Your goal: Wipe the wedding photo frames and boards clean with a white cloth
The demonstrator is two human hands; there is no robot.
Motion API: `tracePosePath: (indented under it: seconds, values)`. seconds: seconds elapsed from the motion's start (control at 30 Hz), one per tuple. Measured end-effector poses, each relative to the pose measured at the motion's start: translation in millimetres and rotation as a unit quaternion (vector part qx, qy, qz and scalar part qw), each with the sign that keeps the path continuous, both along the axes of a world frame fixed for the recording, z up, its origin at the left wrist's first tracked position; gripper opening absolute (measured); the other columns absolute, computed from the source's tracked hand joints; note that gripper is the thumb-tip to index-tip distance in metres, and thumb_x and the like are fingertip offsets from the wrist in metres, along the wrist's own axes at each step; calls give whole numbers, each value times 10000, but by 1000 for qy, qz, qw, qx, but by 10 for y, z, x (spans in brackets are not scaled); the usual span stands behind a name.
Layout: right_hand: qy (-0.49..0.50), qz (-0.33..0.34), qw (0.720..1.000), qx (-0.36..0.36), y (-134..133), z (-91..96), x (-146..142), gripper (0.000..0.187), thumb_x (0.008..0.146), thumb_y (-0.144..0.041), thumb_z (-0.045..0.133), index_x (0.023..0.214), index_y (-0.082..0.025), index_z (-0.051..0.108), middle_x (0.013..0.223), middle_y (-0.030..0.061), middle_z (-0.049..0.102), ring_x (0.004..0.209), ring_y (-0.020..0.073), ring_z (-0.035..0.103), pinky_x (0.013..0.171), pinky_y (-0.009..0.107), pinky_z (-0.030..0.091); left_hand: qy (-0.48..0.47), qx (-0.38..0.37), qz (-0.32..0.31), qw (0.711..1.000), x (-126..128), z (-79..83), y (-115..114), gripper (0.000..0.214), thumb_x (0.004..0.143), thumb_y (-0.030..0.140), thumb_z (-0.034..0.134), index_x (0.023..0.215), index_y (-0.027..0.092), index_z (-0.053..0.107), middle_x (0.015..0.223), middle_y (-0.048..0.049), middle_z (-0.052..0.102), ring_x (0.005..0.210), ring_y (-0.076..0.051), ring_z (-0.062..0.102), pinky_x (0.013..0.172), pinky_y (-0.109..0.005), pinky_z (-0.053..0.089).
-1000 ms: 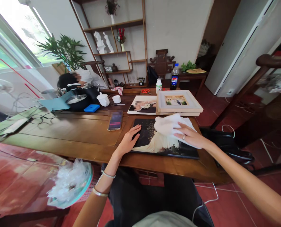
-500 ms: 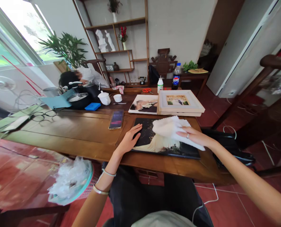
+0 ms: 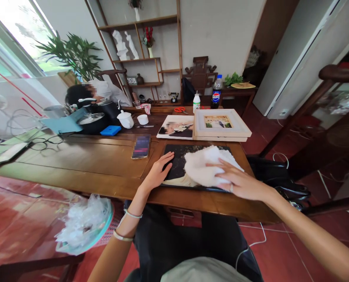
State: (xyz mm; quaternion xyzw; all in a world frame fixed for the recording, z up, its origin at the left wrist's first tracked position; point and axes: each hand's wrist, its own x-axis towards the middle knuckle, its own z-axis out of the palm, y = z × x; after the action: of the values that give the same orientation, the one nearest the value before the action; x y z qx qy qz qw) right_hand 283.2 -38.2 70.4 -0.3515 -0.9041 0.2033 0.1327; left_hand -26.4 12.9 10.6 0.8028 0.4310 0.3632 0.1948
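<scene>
A dark photo panel (image 3: pixel 179 161) with a pale dress printed on it lies flat at the table's front edge. My left hand (image 3: pixel 158 170) rests on its left edge, fingers stretched out and holding nothing. Over the panel's middle and right spreads a white towel (image 3: pixel 202 166), which hides much of the picture. My right hand (image 3: pixel 240 182), with a ring on one finger, grips the towel and presses it down on the panel. Behind the panel are a smaller photo print (image 3: pixel 176 131) and a white picture frame (image 3: pixel 239 127).
A phone (image 3: pixel 140 147) lies left of the panel. Farther back stand a white teapot (image 3: pixel 125 119), a cup (image 3: pixel 142 119), a small white bottle (image 3: pixel 196 103) and a cola bottle (image 3: pixel 217 94). A person (image 3: pixel 109 92) leans at the far side. A bag-lined basket (image 3: pixel 109 223) stands below.
My right hand has moved the towel toward me and slightly left, down to the panel's near edge. My left hand keeps its place on the panel. The view has shifted slightly.
</scene>
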Motion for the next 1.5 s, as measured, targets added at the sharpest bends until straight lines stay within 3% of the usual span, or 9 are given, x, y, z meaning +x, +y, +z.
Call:
tracePosePath:
  seconds: [0.17,0.3,0.43,0.63,0.87,1.07,1.27,1.4,1.5]
  values:
    - [-12,3,996,-91,-358,97,107,323,868,-447,500,1082,-261,656,1431,19,381,1366,283,178,1098,503,199,-1,-2,-7,1000,-6,-8,3,389,902,289,405,1252,182,537,1355,-82,492,1298,-210,396,1104,-419,284]
    - [10,-80,987,-142,-41,7,342,462,825,-540,517,1155,-236,628,1404,65,419,1320,328,291,1074,516,231,-9,-2,-11,1000,-10,-12,9,383,900,286,414,1245,180,541,1355,-87,492,1297,-206,397,1104,-420,280]
    - [55,-148,981,-113,379,-102,433,535,836,-600,438,1158,-218,627,1321,67,518,1287,341,347,1071,538,216,-19,-4,-9,1000,-4,1,4,374,890,284,434,1230,182,554,1340,-87,507,1286,-210,412,1100,-423,283]
    - [41,-151,987,-30,634,-123,-182,573,877,-570,381,1297,-201,507,1384,87,442,1315,333,297,1074,539,183,-144,-9,44,989,-2,2,-15,391,874,313,480,1248,207,524,1375,-88,462,1277,-214,419,1060,-392,338]
    - [38,10,993,109,494,-133,-1177,323,903,-315,447,1179,-224,588,1290,92,545,1281,253,377,1066,542,162,-396,-166,103,897,-90,-30,29,475,876,420,462,1311,241,397,1437,-102,375,1236,-251,470,896,-339,477]
    - [18,153,987,53,-73,-6,-784,258,863,-270,526,1099,-235,625,1279,66,557,1307,185,341,1115,466,114,-500,-255,118,819,-185,63,37,405,835,384,520,1213,248,469,1383,-106,434,1105,-261,584,780,-349,530]
    - [27,20,996,84,-277,28,-191,263,884,-292,499,1100,-195,614,1399,96,422,1318,211,321,1116,452,200,-526,-410,124,735,-230,246,-75,382,819,233,536,1195,168,515,1063,-129,651,757,-161,678,688,-288,530]
    - [3,-8,992,123,-295,-36,-337,347,790,-468,602,973,-178,652,1436,129,354,1346,295,243,1107,543,141,-548,-447,89,701,-270,340,-183,390,850,226,472,1235,170,506,1050,-124,661,793,-172,675,714,-298,530]
    - [-28,0,987,158,-329,-77,-612,214,794,-362,616,909,-188,664,1473,104,279,1362,328,164,1086,609,94,-542,-450,79,705,-310,373,-276,400,854,274,458,1238,180,516,1057,-116,663,792,-183,673,730,-328,531]
